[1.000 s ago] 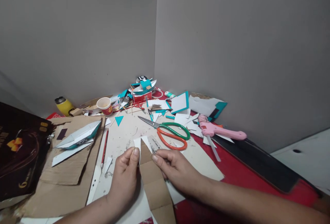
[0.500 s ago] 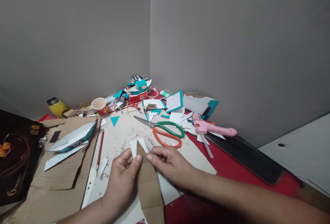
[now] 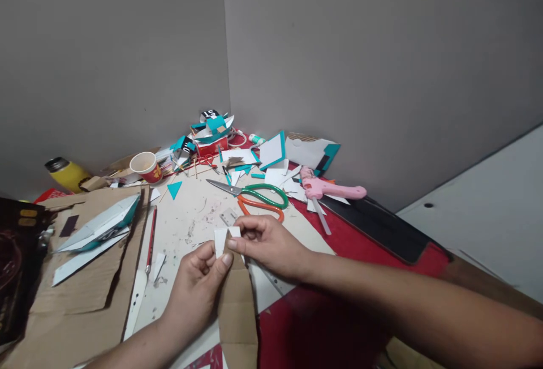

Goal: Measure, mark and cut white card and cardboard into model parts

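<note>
Seen from the head camera, a brown cardboard strip point(image 3: 237, 307) runs lengthwise away from the person across a cluttered craft table point(image 3: 190, 219), its far white-tipped end pinched between the left hand point(image 3: 199, 284) and the right hand point(image 3: 265, 244), both forearms angled inward, scissors point(image 3: 254, 199) just beyond.

Brown cardboard strip point(image 3: 237, 307), green-orange scissors point(image 3: 257, 198), pink glue gun point(image 3: 331, 189).
</note>
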Demonstrator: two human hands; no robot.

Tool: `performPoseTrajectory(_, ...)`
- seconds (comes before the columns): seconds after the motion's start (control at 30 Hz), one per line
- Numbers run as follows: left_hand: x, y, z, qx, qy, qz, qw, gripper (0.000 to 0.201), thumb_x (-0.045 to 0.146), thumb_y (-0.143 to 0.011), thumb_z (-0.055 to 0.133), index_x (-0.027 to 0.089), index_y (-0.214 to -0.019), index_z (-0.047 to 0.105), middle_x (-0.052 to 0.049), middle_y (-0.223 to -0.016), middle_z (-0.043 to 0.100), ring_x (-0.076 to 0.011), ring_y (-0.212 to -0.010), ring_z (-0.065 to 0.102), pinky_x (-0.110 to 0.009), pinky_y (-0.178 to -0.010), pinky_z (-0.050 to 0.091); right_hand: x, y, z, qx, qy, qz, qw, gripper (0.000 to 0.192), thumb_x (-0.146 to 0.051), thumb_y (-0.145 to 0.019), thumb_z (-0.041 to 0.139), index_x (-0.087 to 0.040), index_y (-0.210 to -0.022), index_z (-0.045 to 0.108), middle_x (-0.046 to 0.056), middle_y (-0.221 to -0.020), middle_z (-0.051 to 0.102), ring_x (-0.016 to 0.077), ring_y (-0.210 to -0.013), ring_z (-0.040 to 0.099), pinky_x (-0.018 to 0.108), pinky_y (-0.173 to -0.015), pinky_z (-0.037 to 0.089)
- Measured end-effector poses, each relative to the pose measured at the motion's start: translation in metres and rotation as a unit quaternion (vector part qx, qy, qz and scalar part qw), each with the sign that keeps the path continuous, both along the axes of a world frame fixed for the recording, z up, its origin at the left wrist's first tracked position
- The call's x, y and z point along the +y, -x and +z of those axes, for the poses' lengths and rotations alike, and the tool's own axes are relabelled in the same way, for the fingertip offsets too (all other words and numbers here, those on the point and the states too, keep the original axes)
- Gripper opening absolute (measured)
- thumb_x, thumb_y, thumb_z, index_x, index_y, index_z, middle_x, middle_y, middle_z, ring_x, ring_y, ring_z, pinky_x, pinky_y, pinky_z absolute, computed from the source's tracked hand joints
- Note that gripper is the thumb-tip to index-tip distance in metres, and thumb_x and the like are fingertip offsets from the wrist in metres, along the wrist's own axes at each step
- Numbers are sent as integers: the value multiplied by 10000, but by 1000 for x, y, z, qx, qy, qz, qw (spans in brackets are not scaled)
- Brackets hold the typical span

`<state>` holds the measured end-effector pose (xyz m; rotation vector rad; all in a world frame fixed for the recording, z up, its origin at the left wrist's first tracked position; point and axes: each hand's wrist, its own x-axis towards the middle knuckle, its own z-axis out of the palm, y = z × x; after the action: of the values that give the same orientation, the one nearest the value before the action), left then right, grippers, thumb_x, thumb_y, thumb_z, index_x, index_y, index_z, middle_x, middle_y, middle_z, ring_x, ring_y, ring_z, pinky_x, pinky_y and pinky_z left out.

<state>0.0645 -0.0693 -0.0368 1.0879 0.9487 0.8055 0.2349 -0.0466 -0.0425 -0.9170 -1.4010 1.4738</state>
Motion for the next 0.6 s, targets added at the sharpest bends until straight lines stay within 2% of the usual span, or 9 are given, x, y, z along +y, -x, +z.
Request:
performPoseTrajectory(0.17, 2, 0, 5, 39, -4, -15, 999, 310, 451, -840, 638, 161, -899, 727, -20, -710, 682, -102, -627, 540, -191, -587, 422, -1, -2, 6, 19, -8, -8, 1000, 258, -358, -782, 678, -167, -684, 535, -82, -551, 387, 61, -484, 328, 202, -441, 238)
performPoseTrajectory(0.33, 2, 0, 6, 42, 70, -65, 995, 346, 404, -802, 697, 193, -1075, 674, -18, -700, 703, -123, -556, 595, -224, -539, 469, 0, -4, 8, 20, 3, -31, 999, 167, -270, -800, 612, -179, -703, 512, -89, -532, 411, 55, -439, 384, 186, -416, 280)
performPoseTrajectory(0.6, 4, -1, 5, 26, 72, -58, 995, 277, 350, -815, 693, 192, -1043, 695, -15, -706, 714, -118, -566, 623, -215, -560, 487, 0, -4, 10, 13, -9, -34, 999, 144, -207, -810, 582, -179, -698, 495, -94, -539, 407, 46, -440, 399, 165, -412, 314)
